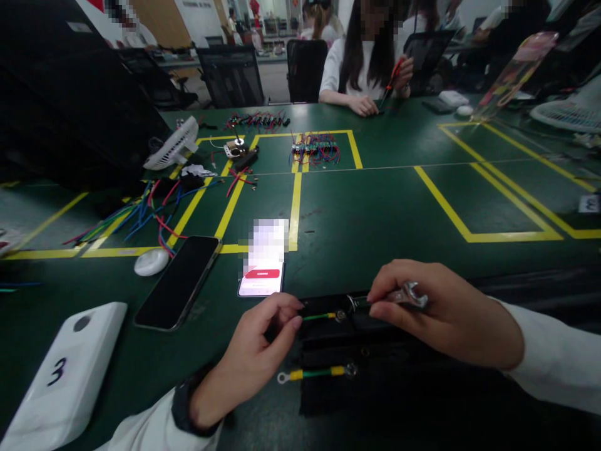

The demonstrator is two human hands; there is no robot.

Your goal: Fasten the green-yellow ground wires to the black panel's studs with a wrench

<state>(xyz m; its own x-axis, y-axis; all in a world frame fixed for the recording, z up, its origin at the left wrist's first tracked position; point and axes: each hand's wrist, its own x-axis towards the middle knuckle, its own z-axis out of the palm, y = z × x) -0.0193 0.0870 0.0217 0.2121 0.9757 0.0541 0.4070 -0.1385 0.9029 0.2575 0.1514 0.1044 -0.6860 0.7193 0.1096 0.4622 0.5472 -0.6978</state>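
Observation:
My right hand [446, 313] is closed around a small silver wrench [399, 295], whose head sits on a bolt at the top of a black block [347, 351] in front of me. My left hand [263, 338] pinches the free end of a green-yellow wire [319, 317] that runs to that bolt's ring terminal. A second green-yellow wire [317, 374] with ring terminals lies lower on the block, touched by neither hand.
A lit phone [263, 275] and a dark phone [181, 282] lie on the green table [375, 213]. A white box marked 3 [66, 369] and a white oval case [151, 261] are at left. Loose coloured wires [141, 216], a small fan [173, 144], and a seated person [366, 62] are farther off.

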